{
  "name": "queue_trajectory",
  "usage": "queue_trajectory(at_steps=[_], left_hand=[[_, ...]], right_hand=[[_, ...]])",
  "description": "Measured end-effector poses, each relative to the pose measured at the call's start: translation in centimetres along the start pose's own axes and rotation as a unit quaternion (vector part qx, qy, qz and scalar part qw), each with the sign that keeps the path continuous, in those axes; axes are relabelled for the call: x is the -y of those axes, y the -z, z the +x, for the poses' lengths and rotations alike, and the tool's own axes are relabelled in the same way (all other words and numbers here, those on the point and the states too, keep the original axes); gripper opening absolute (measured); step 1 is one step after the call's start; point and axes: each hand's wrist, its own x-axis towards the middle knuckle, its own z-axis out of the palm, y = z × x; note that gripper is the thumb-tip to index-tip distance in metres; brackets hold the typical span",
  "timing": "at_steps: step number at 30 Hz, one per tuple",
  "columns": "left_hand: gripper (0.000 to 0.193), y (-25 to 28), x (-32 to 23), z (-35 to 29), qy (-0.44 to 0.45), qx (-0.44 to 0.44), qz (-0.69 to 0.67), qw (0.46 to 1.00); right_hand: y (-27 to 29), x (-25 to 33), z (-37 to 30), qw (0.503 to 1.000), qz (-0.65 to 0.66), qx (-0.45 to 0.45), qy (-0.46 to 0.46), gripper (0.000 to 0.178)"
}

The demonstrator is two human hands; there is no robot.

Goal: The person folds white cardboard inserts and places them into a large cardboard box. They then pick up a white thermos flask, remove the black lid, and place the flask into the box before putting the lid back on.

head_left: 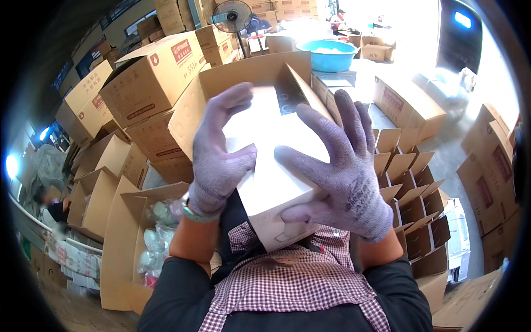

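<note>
White rectangular cardboard box (pixel 265 182): upper face bleached by glare; near-end line drawing (pixel 287 234) partly covered by purple-grey knit-gloved right hand (pixel 345 174). Purple-grey knit-gloved left hand (pixel 215 152) hides part of box's left edge. Pale plastic-wrapped objects (pixel 154 241), lower left: blurred, kind indeterminate. White contents (pixel 329 50) of round blue plastic basin (pixel 332 63): washed out. 2 black fabric sleeves (pixel 171 293): cut off by lower edge.

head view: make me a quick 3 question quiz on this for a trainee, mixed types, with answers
1. True or false: the left hand and the right hand are both bare.

2. What is between the hands?
a) a blue tub
b) a white box
c) a fan

3. Fill in: the cardboard divider grid is to the ____ of the white box.

Key:
1. False, both wear greyish gloves
2. b
3. right
</note>
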Motion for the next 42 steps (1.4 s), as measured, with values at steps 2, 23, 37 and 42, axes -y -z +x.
queue_trajectory(at_steps=[2,23,37,42], left_hand=[[0.064,-0.2,1.2,-0.8,-0.073,-0.099,-0.116,0.986],[0.038,14.2,2.7,-3.5,-0.098,-0.466,-0.045,0.878],[0.024,-14.0,11.8,-7.8,0.073,0.091,-0.087,0.989],[0.047,-20.1,8.1,-8.8,0.365,0.26,-0.378,0.81]], right_hand=[[0.2,-0.2,-0.1,0.998,0.044,0.039,0.02,0.071],[-8.4,-8.5,-13.4,0.728,0.477,-0.007,-0.493,0.031],[12.3,0.0,-26.0,0.678,0.335,-0.376,-0.535,0.034],[28.6,5.1,-34.0,0.706,-0.078,-0.348,-0.611,0.035]])
